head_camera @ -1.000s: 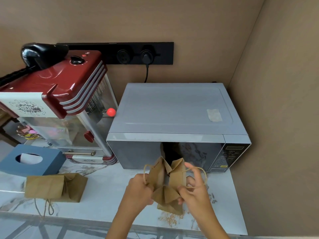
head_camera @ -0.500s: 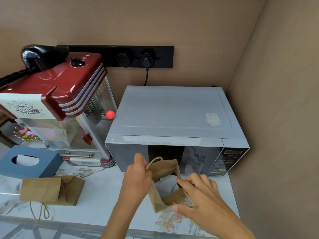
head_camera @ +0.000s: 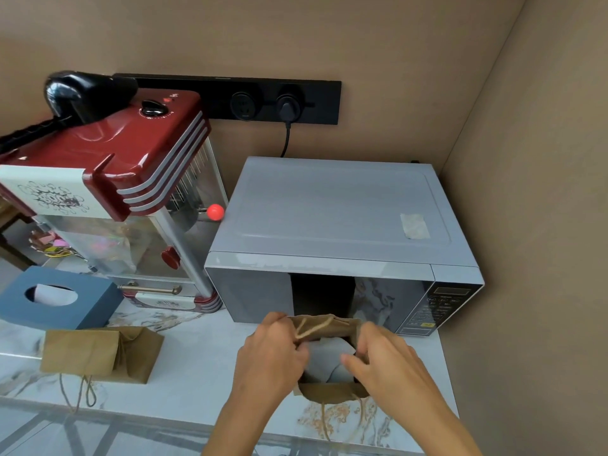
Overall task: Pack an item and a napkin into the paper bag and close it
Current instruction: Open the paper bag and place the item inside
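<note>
A small brown paper bag (head_camera: 329, 391) with twine handles stands open on the marble counter in front of the microwave. Something white or pale grey (head_camera: 329, 358) shows inside its mouth; I cannot tell if it is a napkin or the item. My left hand (head_camera: 269, 360) grips the bag's left rim and far handle. On the other side, my right hand (head_camera: 385, 360) pinches the right rim, fingers reaching into the opening.
A grey microwave (head_camera: 329, 218) stands right behind the bag. A red popcorn machine (head_camera: 108, 179) is at the left. A blue tissue box (head_camera: 56, 301) and a second brown paper bag (head_camera: 98, 353) lying on its side are on the counter's left. Walls close in behind and right.
The bag was held crumpled and nearly shut a second ago. Both hands have since pulled its mouth wide open and set it on the counter, showing the pale contents.
</note>
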{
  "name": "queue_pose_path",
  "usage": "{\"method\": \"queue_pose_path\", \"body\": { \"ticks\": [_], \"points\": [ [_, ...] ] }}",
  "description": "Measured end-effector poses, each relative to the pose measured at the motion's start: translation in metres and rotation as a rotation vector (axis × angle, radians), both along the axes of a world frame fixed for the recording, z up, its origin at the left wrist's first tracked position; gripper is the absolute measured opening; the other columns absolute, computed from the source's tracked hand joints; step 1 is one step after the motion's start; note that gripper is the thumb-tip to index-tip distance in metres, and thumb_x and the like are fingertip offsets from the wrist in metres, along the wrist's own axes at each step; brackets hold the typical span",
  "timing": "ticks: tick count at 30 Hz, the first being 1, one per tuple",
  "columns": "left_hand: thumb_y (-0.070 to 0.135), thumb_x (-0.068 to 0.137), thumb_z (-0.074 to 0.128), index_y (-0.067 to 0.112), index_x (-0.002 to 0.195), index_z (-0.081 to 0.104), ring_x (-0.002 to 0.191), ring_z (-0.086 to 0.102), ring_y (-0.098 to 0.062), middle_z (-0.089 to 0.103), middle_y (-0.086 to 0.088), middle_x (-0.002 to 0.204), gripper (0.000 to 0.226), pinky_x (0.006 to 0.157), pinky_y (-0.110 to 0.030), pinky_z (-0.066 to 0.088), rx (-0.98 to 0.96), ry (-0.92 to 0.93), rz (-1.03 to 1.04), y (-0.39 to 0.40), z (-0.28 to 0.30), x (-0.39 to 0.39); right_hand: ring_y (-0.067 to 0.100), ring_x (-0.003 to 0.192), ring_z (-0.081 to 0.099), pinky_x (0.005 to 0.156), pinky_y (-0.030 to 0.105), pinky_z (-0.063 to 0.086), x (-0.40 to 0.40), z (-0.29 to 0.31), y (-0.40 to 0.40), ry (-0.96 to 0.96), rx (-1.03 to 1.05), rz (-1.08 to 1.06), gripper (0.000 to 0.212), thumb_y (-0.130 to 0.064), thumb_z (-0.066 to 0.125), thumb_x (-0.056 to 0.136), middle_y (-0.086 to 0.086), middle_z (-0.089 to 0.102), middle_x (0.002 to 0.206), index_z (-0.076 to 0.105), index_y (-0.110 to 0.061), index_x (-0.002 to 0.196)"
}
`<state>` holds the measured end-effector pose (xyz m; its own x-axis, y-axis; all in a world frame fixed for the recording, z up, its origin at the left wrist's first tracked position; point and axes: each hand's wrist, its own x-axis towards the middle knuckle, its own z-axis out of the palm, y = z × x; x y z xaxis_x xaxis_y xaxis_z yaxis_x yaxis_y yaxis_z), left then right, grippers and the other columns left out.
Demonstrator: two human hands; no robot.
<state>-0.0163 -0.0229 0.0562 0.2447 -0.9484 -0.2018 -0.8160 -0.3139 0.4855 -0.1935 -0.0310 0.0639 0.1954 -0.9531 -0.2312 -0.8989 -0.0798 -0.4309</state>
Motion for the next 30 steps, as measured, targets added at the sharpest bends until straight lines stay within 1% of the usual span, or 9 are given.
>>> {"method": "queue_pose_path", "body": {
  "ticks": [3, 7, 10, 12, 16, 20, 24, 27, 30],
  "points": [
    [0.006, 0.078, 0.052, 0.030, 0.113, 0.055, 0.093, 0.062, -0.029, 0.058, 0.007, 0.123, 0.042, 0.079, -0.041, 0.054, 0.029, -0.049, -0.063, 0.004, -0.005, 0.010, 0.023, 0.079, 0.051, 0.065, 0.036, 0.046, -0.006, -0.001, 0.002, 0.042, -0.039, -0.056, 0.018, -0.015, 0.045, 0.088, -0.005, 0.045, 0.094, 0.036, -0.031, 0.085],
    [0.000, 0.075, 0.049, 0.038, 0.131, 0.040, 0.106, 0.059, -0.026, 0.046, 0.012, 0.138, 0.068, 0.089, -0.041, 0.051, 0.059, 0.040, -0.118, 0.011, -0.008, 0.010, 0.019, 0.085, 0.043, 0.060, 0.030, 0.047, -0.011, 0.005, 0.004, 0.178, -0.228, 0.103, 0.041, 0.009, 0.050, 0.062, -0.003, 0.038, 0.099, 0.048, -0.022, 0.088],
    [0.000, 0.078, 0.052, 0.040, 0.133, 0.032, 0.105, 0.059, -0.026, 0.040, 0.013, 0.141, 0.071, 0.090, -0.041, 0.052, 0.071, 0.069, -0.161, 0.015, -0.011, 0.006, 0.023, 0.104, 0.045, 0.078, 0.026, 0.044, -0.010, 0.015, 0.004, 0.199, -0.426, 0.438, 0.031, 0.003, 0.038, 0.073, 0.000, 0.049, 0.119, 0.061, -0.013, 0.086],
    [0.000, 0.079, 0.053, 0.040, 0.133, 0.029, 0.104, 0.060, -0.026, 0.036, 0.013, 0.143, 0.072, 0.090, -0.041, 0.052, 0.079, 0.086, -0.179, 0.016, -0.011, 0.006, 0.020, 0.109, 0.051, 0.083, 0.028, 0.047, -0.014, 0.017, 0.003, 0.195, -0.347, 0.585, 0.033, -0.006, 0.032, 0.085, -0.001, 0.056, 0.119, 0.064, -0.012, 0.089],
    [-0.002, 0.079, 0.053, 0.039, 0.135, 0.028, 0.104, 0.061, -0.027, 0.031, 0.014, 0.147, 0.073, 0.090, -0.042, 0.053, 0.081, 0.106, -0.217, 0.018, -0.007, 0.006, 0.034, 0.085, 0.059, 0.054, 0.038, 0.039, -0.012, 0.020, -0.004, 0.517, -0.107, 0.836, 0.046, 0.017, 0.038, 0.062, 0.010, 0.057, 0.099, 0.058, -0.009, 0.095],
    [-0.005, 0.078, 0.053, 0.040, 0.139, 0.025, 0.104, 0.061, -0.026, 0.023, 0.016, 0.154, 0.081, 0.089, -0.038, 0.053, 0.106, 0.108, -0.258, 0.020, -0.001, 0.000, 0.038, 0.092, 0.062, 0.061, 0.038, 0.039, 0.009, 0.017, -0.018, 0.661, 0.083, 0.733, 0.022, 0.002, 0.055, 0.087, 0.019, 0.061, 0.105, 0.059, -0.005, 0.107],
    [-0.007, 0.075, 0.049, 0.039, 0.139, 0.023, 0.098, 0.061, -0.028, 0.018, 0.017, 0.154, 0.083, 0.084, -0.040, 0.054, 0.124, 0.120, -0.264, 0.020, 0.002, -0.004, 0.036, 0.102, 0.063, 0.070, 0.036, 0.047, 0.038, -0.008, -0.031, 0.696, 0.324, 0.607, 0.028, -0.001, 0.058, 0.087, 0.020, 0.062, 0.116, 0.062, -0.004, 0.115],
    [-0.006, 0.075, 0.049, 0.038, 0.137, 0.023, 0.086, 0.062, -0.028, 0.023, 0.014, 0.147, 0.080, 0.072, -0.039, 0.054, 0.107, 0.120, -0.251, 0.021, -0.001, -0.006, 0.033, 0.111, 0.062, 0.076, 0.033, 0.049, 0.051, -0.031, -0.043, 0.535, 0.567, 0.198, 0.032, -0.002, 0.058, 0.088, 0.017, 0.059, 0.128, 0.057, -0.004, 0.120],
    [-0.003, 0.077, 0.052, 0.036, 0.132, 0.022, 0.082, 0.063, -0.028, 0.026, 0.010, 0.141, 0.074, 0.073, -0.041, 0.057, 0.096, 0.123, -0.225, 0.023, -0.006, -0.011, 0.031, 0.110, 0.065, 0.085, 0.030, 0.057, 0.052, -0.056, -0.048, 0.146, 0.840, -0.424, 0.018, -0.010, 0.049, 0.097, 0.018, 0.063, 0.125, 0.060, -0.002, 0.108]
  ]
}}
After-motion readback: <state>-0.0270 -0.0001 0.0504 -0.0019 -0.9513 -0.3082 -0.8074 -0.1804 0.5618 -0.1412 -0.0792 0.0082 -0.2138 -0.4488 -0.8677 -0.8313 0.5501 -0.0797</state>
